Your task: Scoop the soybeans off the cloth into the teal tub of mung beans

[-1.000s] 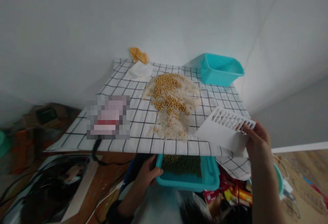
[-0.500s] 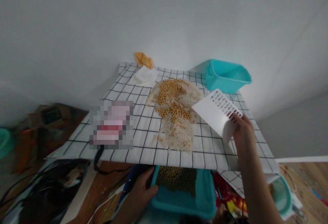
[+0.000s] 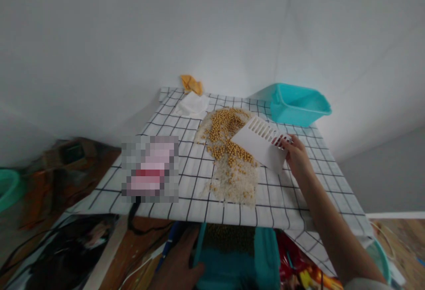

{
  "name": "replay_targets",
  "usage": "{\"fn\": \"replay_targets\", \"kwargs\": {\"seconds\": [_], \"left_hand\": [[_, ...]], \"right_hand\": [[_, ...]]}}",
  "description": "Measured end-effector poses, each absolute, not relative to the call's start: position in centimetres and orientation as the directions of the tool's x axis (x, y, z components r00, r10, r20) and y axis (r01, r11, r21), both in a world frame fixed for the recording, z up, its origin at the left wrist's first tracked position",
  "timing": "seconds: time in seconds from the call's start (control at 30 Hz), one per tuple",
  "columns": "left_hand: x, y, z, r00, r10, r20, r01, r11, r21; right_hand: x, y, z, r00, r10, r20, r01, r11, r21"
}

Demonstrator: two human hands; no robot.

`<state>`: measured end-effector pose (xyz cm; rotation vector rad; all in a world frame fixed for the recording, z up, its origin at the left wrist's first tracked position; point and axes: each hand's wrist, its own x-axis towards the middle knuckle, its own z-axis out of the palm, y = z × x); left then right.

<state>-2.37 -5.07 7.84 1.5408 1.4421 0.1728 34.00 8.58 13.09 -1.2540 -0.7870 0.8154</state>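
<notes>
Right grip (image 3: 298, 156) closed on slotted white plastic scoop (image 3: 256, 145) extending leftward to round yellow beans (image 3: 221, 124) (left grip (image 3: 181, 257) by teal rectangular tub (image 3: 268, 254), hold unclear).

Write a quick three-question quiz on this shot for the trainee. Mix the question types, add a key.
1. Which hand holds the white slotted sheet? A) left B) right C) neither
2. True or false: the upper tub stands left of the yellow beans, as the camera sees it.
3. Fill in: black lines on the white tablecloth form a ____ pattern.

Key:
1. B, the right hand.
2. False; it stands to their right, farther back.
3. grid
</notes>
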Motion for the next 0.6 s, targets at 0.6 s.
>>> {"fn": "replay_targets", "kwargs": {"seconds": [0.6], "left_hand": [[-2.7, -4.0, 9.2, 0.220, 0.756, -0.616, 0.125, 0.604, 0.787]], "right_hand": [[32.4, 5.7, 15.2, 0.425, 0.897, 0.119, -0.019, 0.141, -0.990]]}}
